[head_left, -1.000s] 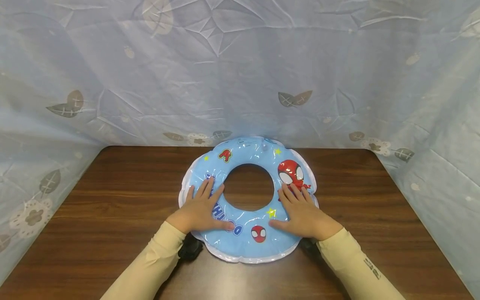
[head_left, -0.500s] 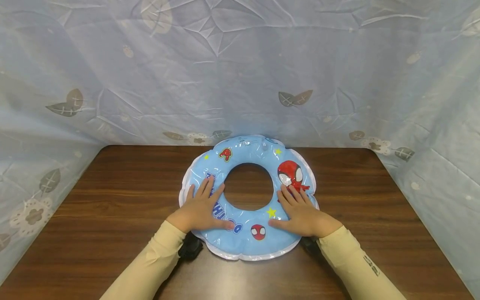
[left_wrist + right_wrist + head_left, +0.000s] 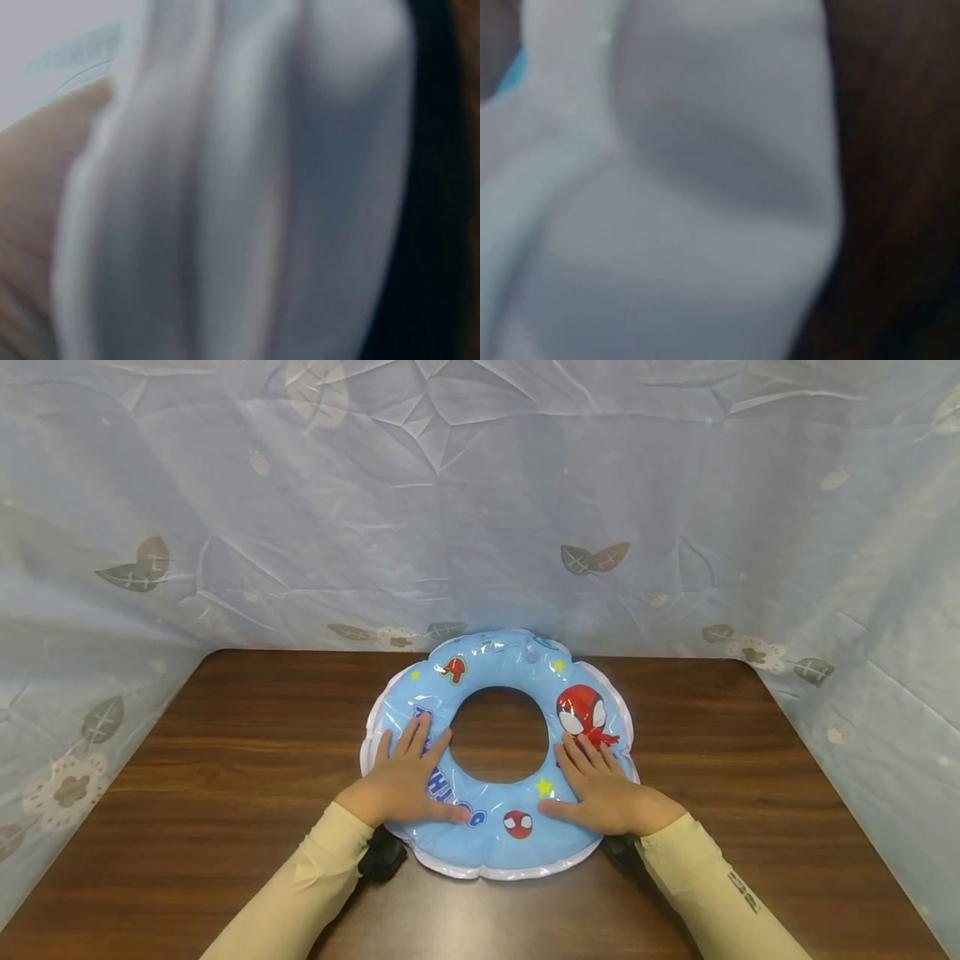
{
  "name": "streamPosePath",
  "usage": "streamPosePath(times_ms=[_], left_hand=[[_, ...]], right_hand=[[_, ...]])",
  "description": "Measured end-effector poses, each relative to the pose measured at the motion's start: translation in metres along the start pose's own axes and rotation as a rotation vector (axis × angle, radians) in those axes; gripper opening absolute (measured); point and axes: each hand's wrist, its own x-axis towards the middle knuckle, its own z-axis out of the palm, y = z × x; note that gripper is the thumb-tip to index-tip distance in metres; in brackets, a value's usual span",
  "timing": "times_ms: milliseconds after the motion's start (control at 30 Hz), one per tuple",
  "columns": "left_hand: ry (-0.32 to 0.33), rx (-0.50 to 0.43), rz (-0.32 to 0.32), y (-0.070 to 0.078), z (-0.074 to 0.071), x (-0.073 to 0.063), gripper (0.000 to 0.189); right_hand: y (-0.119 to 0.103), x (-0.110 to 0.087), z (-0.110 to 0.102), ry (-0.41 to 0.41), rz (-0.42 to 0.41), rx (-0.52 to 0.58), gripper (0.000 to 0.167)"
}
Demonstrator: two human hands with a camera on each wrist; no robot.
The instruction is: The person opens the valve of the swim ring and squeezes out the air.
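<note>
A light blue inflatable swim ring with a white rim, red masked cartoon figures and yellow stars lies on the wooden table. On its left side rests my left hand, fingers straight and spread over the blue lettering. My right hand lies spread on the right side, its fingertips at the larger red figure. Neither hand curls round the ring. In the left wrist view, the ring's pale folded rim fills most of the picture, blurred. Its whitish underside does the same in the right wrist view.
Dark wood shows through the ring's hole and around it on the table. A pale blue curtain with leaf and flower prints hangs behind and at both sides. The ring's far edge reaches the table's back edge, by the curtain.
The ring's near edge has shifted slightly away from the table's front, and the highlights and prints on its surface have changed shape a little. Both hands stay in nearly the same place.
</note>
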Motion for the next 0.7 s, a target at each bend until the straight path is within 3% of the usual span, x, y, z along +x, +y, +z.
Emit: streamPosePath(times_ms=[300, 500, 700], left_hand=[[0.008, 0.020, 0.000, 0.002, 0.001, 0.000, 0.125], [0.087, 0.126, -0.021, 0.009, 0.000, -0.002, 0.125], [0.156, 0.094, -0.097, 0.024, -0.005, -0.010, 0.124]], right_hand=[[0.006, 0.002, 0.007, 0.010, 0.000, -0.007, 0.113], [-0.001, -0.002, 0.002, 0.012, -0.013, -0.031, 0.112], [-0.013, -0.008, -0.010, 0.002, -0.022, -0.021, 0.108]])
